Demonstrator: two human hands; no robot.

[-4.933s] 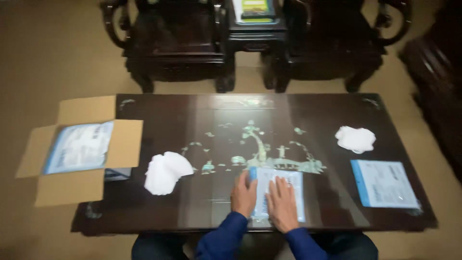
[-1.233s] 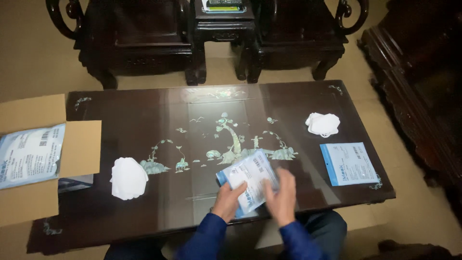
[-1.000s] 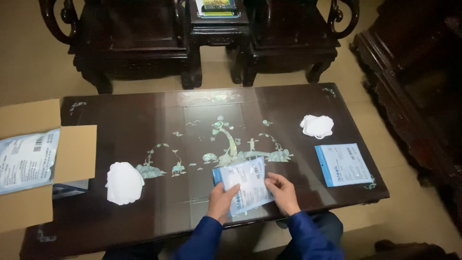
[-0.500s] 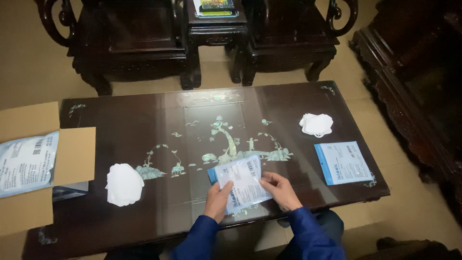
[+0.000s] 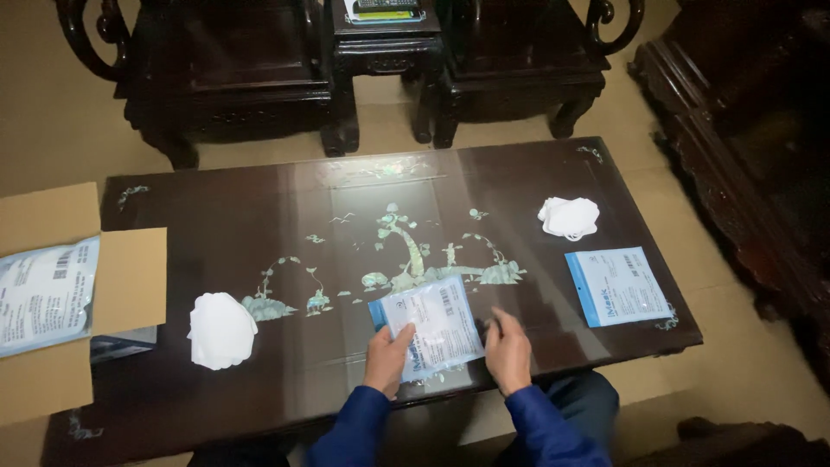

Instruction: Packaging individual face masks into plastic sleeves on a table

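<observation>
Head view, looking down on a dark lacquered bench (image 5: 259, 216) with pale inlaid tree and bird figures. A flat, clear-and-blue plastic packet (image 5: 430, 329) lies on the near edge of the bench, directly in front of the person. Its long axis runs away from the body, tilted a little to the left at the far end. The left hand (image 5: 386, 359) rests on the packet's near left corner, fingers laid over the edge; whether it pinches the packet or only presses on it cannot be told. The right hand (image 5: 507, 350) lies just beside the packet's right edge, fingers loosely spread, holding nothing. The left hand is thus the nearer one, already touching. Further left lies a stack of white masks (image 5: 221, 329); a second white stack (image 5: 569, 217) and a second blue-edged packet (image 5: 618, 286) lie to the right. An open cardboard box (image 5: 121, 277) holding more packets sits at the left end.
</observation>
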